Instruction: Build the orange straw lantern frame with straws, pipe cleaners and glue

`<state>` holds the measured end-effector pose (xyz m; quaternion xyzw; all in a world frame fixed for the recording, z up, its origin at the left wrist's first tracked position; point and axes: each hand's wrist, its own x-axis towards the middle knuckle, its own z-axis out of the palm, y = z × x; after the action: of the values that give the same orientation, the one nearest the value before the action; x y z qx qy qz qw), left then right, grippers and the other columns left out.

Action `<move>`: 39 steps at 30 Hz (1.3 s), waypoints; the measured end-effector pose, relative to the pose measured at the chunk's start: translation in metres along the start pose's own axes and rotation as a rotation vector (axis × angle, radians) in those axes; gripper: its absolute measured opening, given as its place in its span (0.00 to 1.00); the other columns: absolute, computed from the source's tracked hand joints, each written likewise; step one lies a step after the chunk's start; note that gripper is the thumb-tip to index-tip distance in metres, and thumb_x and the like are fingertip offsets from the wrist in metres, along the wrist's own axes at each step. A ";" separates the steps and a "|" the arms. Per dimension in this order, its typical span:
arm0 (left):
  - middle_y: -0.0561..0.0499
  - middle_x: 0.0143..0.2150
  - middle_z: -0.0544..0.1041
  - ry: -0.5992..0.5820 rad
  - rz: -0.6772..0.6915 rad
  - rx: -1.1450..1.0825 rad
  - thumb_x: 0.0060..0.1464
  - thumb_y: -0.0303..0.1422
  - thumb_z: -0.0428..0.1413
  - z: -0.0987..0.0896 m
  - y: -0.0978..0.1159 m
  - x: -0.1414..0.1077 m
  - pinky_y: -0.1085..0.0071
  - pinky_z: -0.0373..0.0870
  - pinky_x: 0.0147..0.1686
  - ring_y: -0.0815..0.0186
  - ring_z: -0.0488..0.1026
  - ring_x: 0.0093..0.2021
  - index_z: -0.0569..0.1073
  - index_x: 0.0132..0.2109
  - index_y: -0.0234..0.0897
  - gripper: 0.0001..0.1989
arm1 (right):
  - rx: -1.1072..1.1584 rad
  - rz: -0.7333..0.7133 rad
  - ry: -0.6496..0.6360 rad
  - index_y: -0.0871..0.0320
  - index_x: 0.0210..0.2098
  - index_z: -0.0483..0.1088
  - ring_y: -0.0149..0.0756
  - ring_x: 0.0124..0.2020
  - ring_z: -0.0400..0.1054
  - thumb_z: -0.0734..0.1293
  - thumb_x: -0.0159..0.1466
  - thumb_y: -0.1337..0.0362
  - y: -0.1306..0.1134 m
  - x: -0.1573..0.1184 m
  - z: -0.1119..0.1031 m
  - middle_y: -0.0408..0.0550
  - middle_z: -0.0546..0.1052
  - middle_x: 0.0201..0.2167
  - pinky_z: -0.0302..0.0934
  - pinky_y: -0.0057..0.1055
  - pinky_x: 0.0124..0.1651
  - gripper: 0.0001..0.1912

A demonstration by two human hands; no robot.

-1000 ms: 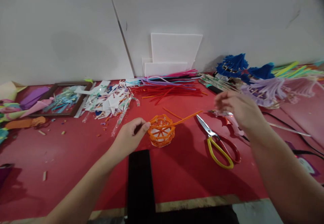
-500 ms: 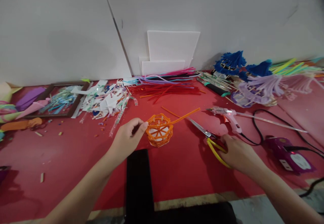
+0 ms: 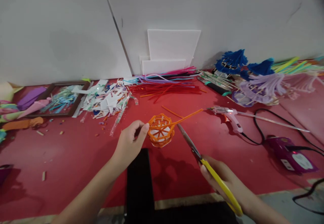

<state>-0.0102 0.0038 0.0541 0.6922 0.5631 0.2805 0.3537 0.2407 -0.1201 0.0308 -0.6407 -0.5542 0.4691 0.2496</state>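
Craft workspace: red-topped table, pink glue gun [image 3: 230,116], colored pipe cleaners [image 3: 169,88], scrap pile [image 3: 108,101].

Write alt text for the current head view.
A left hand pinches a small orange basket on a red table, while the right hand holds yellow-handled scissors beside it. A pink glue gun lies to the right.

A small, round openwork basket [image 3: 160,138] of orange pipe cleaners, white-bottomed, sits mid-frame, the left hand [image 3: 131,143] at its left rim. An orange pipe cleaner [image 3: 190,116] crosses its top, sticking out rightward. Yellow-handled scissors [image 3: 188,140] slant up-left from the right hand [image 3: 219,176], lower right, tips near the strip.
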 end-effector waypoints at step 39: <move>0.48 0.38 0.73 0.149 0.180 0.125 0.60 0.49 0.51 0.003 -0.006 -0.014 0.68 0.69 0.35 0.65 0.71 0.35 0.68 0.45 0.34 0.21 | -0.036 -0.013 0.004 0.54 0.20 0.53 0.27 0.21 0.47 0.60 0.58 0.41 -0.005 0.016 -0.002 0.37 0.52 0.19 0.43 0.26 0.22 0.25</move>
<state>-0.0140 -0.0096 0.0472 0.7379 0.5397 0.3262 0.2404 0.2390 -0.1034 0.0310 -0.6426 -0.5659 0.4561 0.2424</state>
